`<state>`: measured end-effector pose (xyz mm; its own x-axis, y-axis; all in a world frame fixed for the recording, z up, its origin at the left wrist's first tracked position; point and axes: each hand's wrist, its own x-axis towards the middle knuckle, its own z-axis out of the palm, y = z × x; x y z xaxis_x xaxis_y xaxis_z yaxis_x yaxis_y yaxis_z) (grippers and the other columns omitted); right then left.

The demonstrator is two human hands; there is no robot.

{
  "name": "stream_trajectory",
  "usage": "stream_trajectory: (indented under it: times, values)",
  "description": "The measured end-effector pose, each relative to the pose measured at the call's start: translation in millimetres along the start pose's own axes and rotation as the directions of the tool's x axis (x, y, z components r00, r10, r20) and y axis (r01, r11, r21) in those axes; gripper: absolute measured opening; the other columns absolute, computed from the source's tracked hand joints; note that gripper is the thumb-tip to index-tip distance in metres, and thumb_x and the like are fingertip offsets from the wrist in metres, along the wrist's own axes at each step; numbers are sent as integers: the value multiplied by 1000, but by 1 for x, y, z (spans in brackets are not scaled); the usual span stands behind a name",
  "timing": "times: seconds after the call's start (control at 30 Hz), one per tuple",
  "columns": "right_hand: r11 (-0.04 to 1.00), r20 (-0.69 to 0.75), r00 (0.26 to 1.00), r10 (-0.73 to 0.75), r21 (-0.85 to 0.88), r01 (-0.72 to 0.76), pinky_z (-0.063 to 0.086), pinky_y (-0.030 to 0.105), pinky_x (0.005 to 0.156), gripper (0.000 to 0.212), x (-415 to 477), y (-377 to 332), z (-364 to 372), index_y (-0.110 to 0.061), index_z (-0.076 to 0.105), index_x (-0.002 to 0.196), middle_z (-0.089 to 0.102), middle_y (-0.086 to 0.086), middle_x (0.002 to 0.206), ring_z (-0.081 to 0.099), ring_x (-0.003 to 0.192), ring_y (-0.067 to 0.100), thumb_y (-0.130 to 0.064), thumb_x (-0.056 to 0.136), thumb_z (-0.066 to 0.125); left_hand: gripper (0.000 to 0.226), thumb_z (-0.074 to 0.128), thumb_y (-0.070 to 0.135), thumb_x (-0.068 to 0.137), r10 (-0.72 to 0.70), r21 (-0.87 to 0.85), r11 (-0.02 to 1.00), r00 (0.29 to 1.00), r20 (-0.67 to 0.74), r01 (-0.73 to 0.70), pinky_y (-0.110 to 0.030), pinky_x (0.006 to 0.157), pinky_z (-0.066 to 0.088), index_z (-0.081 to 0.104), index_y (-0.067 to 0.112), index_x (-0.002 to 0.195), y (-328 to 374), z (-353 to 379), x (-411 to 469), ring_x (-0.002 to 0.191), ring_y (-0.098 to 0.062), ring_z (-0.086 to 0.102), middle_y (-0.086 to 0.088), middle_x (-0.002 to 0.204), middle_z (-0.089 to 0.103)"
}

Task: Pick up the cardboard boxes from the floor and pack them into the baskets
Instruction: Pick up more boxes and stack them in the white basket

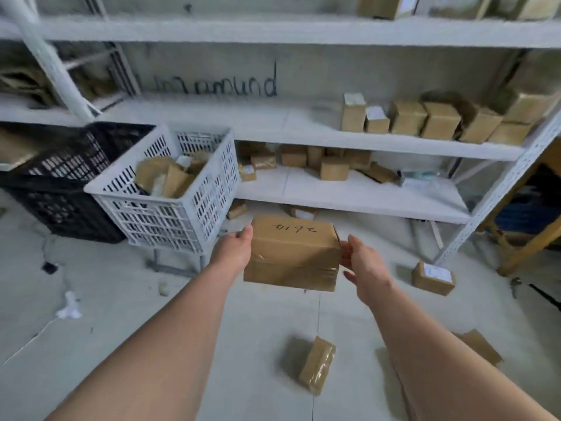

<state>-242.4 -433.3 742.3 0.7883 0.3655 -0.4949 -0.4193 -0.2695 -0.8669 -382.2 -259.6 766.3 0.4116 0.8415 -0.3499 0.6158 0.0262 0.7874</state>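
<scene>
Over littered floor (pixel 121 299), left hand (pixel 238 249) and right hand (pixel 362 264) clamp a cardboard box (pixel 293 253), left fingers hidden.

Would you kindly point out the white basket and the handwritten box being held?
white basket (pixel 158 226): head view, front wall.
handwritten box (pixel 291 240): head view, top face.
</scene>
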Motion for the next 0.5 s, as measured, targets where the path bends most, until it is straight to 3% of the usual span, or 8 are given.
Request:
stream_trajectory:
  times: [0.1,0.17,0.23,0.37,0.5]
  values:
    - [997,87,994,-67,-42,71,41,36,88,33,-17,-60,48,-21,64,84,67,1,95,60,92,18,-36,99,39,47,31,53,98,17,7,1000,997,-71,-16,-40,97,46,59,15,97,32,-69,3,101,-29,58,-12,114,62]
    - [994,156,985,-75,-66,86,40,41,100,32,-25,-91,85,-20,64,93,67,1,105,58,104,23,-41,98,40,52,28,54,99,17,-12,1000,994,-111,-19,-36,97,40,58,15,116,45,-114,12,112,-29,54,-12,126,56]
    - [994,228,971,-73,-58,89,36,44,104,34,-28,-115,127,-20,64,102,65,1,106,56,102,23,-44,99,39,55,27,54,99,11,-69,997,991,-131,-20,-37,97,40,54,17,128,51,-157,31,113,-27,52,-11,130,54]
    - [991,314,944,-101,-54,124,30,40,93,36,-23,-150,217,-24,63,116,64,-3,87,57,79,15,-44,100,38,47,34,55,97,-83,-298,953,994,-71,58,-50,86,54,50,22,124,51,-233,89,105,-29,58,-9,121,57]
    - [993,299,950,-92,-45,110,29,35,86,36,-21,-174,307,-18,52,126,64,3,106,60,87,19,-39,102,36,45,42,49,98,-138,-406,906,990,-18,119,-40,69,59,47,19,132,46,-300,156,110,-31,57,-8,129,52]
